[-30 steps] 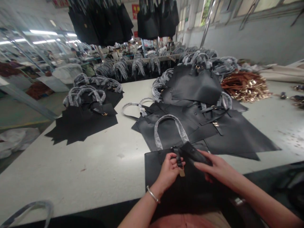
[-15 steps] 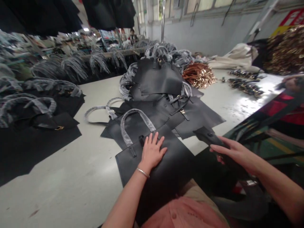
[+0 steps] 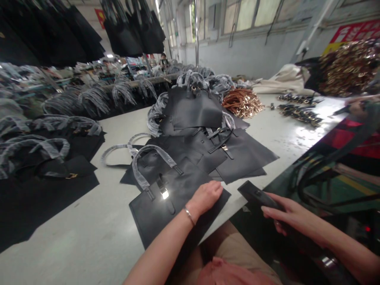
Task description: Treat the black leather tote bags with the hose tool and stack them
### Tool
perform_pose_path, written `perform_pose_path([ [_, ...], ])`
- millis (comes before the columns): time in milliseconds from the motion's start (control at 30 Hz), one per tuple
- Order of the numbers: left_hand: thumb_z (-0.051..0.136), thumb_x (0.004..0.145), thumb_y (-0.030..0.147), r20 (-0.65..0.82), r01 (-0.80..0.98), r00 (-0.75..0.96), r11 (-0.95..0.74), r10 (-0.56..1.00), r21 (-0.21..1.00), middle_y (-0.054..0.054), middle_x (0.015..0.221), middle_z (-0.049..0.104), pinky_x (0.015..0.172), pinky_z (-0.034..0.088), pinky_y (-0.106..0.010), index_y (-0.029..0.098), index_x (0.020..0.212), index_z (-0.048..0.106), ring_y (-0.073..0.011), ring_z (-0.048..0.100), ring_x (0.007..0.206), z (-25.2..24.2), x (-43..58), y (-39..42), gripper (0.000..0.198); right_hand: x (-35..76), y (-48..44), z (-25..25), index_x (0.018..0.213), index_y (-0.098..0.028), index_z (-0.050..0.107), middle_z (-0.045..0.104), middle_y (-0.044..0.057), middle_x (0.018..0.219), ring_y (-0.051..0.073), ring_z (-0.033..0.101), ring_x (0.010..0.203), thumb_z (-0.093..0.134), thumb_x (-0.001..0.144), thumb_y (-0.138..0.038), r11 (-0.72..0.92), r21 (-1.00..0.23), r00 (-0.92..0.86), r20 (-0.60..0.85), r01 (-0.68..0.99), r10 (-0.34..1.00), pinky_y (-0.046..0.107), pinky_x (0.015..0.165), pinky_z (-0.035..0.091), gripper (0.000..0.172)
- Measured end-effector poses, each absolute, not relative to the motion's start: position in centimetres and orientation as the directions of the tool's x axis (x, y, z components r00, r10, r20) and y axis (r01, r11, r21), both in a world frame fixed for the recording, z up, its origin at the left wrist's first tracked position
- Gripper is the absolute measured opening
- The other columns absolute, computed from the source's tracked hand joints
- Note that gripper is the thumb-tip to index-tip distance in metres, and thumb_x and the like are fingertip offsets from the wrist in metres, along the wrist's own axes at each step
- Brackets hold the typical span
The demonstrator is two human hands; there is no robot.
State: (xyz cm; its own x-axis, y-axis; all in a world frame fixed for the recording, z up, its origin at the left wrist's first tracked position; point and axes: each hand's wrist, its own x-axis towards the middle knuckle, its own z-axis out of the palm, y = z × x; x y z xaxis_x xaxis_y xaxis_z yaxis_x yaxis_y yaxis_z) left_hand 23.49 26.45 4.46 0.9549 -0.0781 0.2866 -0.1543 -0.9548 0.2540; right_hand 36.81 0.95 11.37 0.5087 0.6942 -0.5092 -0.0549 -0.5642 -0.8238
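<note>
A black handbag panel [image 3: 181, 178] lies on the table edge in front of me, with a plastic-wrapped handle [image 3: 157, 152] and a short strap with a shiny metal clasp [image 3: 165, 194]. My left hand [image 3: 206, 194], a bangle at its wrist, rests on the panel's right part with fingers curled at its edge; the fingertips are hidden. Off the table to the right, my right hand [image 3: 285, 211] grips a long dark strap-like piece [image 3: 252, 193] between thumb and fingers. Its far end points toward the panel. Its lower part is dark, so I cannot tell its exact kind.
More black panels [image 3: 246, 152] overlap behind, under a taller stack [image 3: 197, 109]. Brown straps with gold clasps [image 3: 243, 102] and dark straps [image 3: 299, 113] lie farther back. Panels with wrapped handles [image 3: 59, 190] cover the left side. A dark metal frame [image 3: 311, 174] stands right of the table.
My left hand has gone from lying flat with spread fingers to curled at the panel's right side. The panel has shifted left, uncovering its clasp. My right hand still holds the dark piece, slightly lower.
</note>
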Motion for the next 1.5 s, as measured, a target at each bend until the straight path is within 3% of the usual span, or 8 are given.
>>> perform_pose_path([
  [200,0.048,0.088,0.01,0.204,-0.309,0.937,-0.945,-0.284,0.103,-0.012,0.078,0.061,0.056,0.047,-0.028,0.014,0.079,0.063,-0.0216,0.057,0.072,3.6,26.4,25.4,0.018,36.9,0.6,10.5,0.139,-0.017,0.043,0.062,-0.001,0.076,0.013,0.058,0.05,0.067,0.081,-0.052,-0.546,-0.836,0.5,-0.498,-0.058,0.709,0.022,0.042,0.048,0.071],
  [367,0.039,0.093,0.014,0.134,-0.366,0.924,-0.93,-0.358,0.037,-0.011,0.084,0.059,0.055,0.047,-0.028,0.012,0.086,0.059,-0.0214,0.056,0.073,3.4,27.2,25.8,0.022,37.3,0.6,10.1,0.142,-0.015,0.039,0.064,0.0,0.075,0.013,0.058,0.049,0.067,0.081,-0.052,-0.55,-0.833,0.51,-0.498,-0.058,0.701,0.022,0.043,0.048,0.077],
  [567,0.033,0.095,0.011,0.116,-0.274,0.955,-0.962,-0.271,0.007,-0.011,0.088,0.059,0.059,0.048,-0.03,0.011,0.095,0.056,-0.0219,0.057,0.077,3.6,27.2,25.9,0.023,37.6,0.9,10.0,0.138,-0.017,0.044,0.065,0.0,0.075,0.013,0.06,0.049,0.068,0.08,-0.053,-0.553,-0.831,0.506,-0.499,-0.051,0.703,0.021,0.042,0.049,0.073],
  [733,0.037,0.096,0.012,0.143,-0.136,0.982,-0.988,-0.124,0.077,-0.008,0.088,0.062,0.069,0.051,-0.03,0.013,0.099,0.055,-0.0204,0.06,0.081,3.2,27.7,25.4,0.019,37.2,2.1,10.6,0.129,-0.016,0.05,0.061,-0.003,0.064,0.012,0.059,0.046,0.066,0.082,-0.051,-0.591,-0.807,0.425,-0.541,-0.017,0.726,0.017,0.039,0.047,0.06],
  [867,0.04,0.095,0.01,0.171,-0.047,0.985,-0.98,-0.013,0.195,-0.005,0.094,0.064,0.076,0.051,-0.025,0.015,0.107,0.054,-0.0156,0.062,0.086,3.1,26.7,25.8,0.019,37.0,3.0,11.6,0.114,-0.017,0.058,0.062,-0.002,0.076,0.008,0.059,0.045,0.063,0.086,-0.046,-0.6,-0.8,0.332,-0.567,-0.003,0.754,0.014,0.037,0.045,0.04],
  [1033,0.05,0.097,0.024,0.248,-0.322,0.94,-0.841,-0.232,0.435,-0.004,0.115,0.062,0.091,0.046,-0.022,0.02,0.108,0.06,-0.0136,0.058,0.105,4.1,24.4,27.0,0.015,37.2,3.2,12.0,0.111,-0.017,0.058,0.061,-0.002,0.076,0.007,0.059,0.045,0.062,0.088,-0.044,-0.619,-0.785,0.264,-0.593,0.021,0.761,0.013,0.037,0.044,0.035],
  [1267,0.042,0.097,0.015,0.167,-0.582,0.803,-0.813,-0.571,0.015,-0.006,0.085,0.061,0.072,0.048,-0.028,0.014,0.082,0.06,-0.0174,0.056,0.081,4.3,23.6,26.4,0.023,37.3,2.7,11.7,0.111,-0.018,0.053,0.061,-0.002,0.075,0.009,0.059,0.045,0.063,0.086,-0.049,-0.644,-0.765,0.326,-0.612,-0.015,0.72,0.015,0.038,0.045,0.04],
  [1500,0.037,0.096,0.013,0.213,-0.621,0.744,-0.773,-0.634,-0.13,-0.007,0.079,0.055,0.059,0.044,-0.027,0.014,0.081,0.054,-0.017,0.052,0.071,3.3,23.7,25.9,0.023,36.8,2.1,12.0,0.109,-0.018,0.053,0.059,-0.002,0.075,0.009,0.058,0.047,0.064,0.084,-0.052,-0.656,-0.753,0.352,-0.626,-0.043,0.696,0.016,0.039,0.046,0.044],
])
